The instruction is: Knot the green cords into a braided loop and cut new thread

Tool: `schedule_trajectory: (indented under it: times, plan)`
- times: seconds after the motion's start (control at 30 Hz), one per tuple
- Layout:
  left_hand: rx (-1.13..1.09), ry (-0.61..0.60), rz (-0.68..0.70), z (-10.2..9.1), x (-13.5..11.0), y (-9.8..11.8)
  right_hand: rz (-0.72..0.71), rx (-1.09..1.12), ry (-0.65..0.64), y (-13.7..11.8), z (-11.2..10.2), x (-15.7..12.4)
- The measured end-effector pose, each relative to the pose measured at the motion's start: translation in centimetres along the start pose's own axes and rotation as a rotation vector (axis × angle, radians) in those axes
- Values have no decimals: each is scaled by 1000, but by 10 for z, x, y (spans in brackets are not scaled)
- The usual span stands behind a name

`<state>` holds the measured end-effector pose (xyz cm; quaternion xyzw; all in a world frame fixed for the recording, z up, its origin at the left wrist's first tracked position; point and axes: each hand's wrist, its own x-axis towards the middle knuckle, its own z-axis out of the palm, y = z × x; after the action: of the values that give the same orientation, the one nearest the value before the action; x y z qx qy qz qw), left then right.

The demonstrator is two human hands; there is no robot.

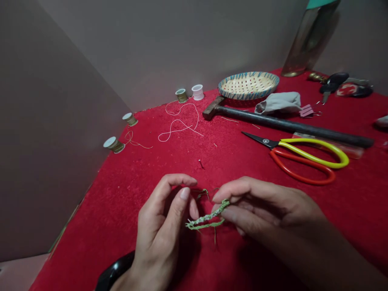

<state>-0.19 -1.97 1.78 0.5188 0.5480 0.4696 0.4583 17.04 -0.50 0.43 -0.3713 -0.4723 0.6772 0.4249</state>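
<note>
A braided green and white cord bracelet is bent into a narrow loop over the red cloth, loose thread ends hanging from it. My right hand pinches its right end between thumb and fingers. Beside the loop's left end, my left hand is curved with thumb and fingers apart; nothing shows in its grasp. Between the hands, a little beyond the bracelet, lies a thin green thread piece. A small nail stands in the cloth just past my fingers.
Scissors with yellow and red handles and a hammer lie at right. Behind them are a woven basket, a pale cloth, a pink binder clip and a bottle. Thread spools line the left and back, near walls.
</note>
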Motion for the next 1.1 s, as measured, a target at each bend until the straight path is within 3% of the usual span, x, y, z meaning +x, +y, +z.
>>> schedule_trajectory:
  times: [0.13, 0.23, 0.4, 0.5, 0.6, 0.7, 0.93, 1.1]
  plan:
    - [-91, -232, -136, -2, 0, 3, -89, -181, 30, -2, -3, 1]
    - [-72, -286, -194, -2, 1, 6, -209, -365, 43, -2, -6, -1]
    - [143, -137, 25, -1, 0, 7, -406, -714, 98, 0, -9, -4]
    - [250, -50, 183, 0, -5, 5, -451, -758, 104, 3, -9, -5]
    - [276, -17, 242, 0, -10, 4, -459, -763, 151, 5, -7, -6]
    - [289, 20, 243, 1, -13, 4, -482, -785, 179, 5, -6, -6]
    - [252, 72, 176, 4, -12, 3, -322, -666, -79, -4, -5, -4]
    - [135, 63, 59, 4, -14, 0, -284, -605, -33, -10, -1, -8]
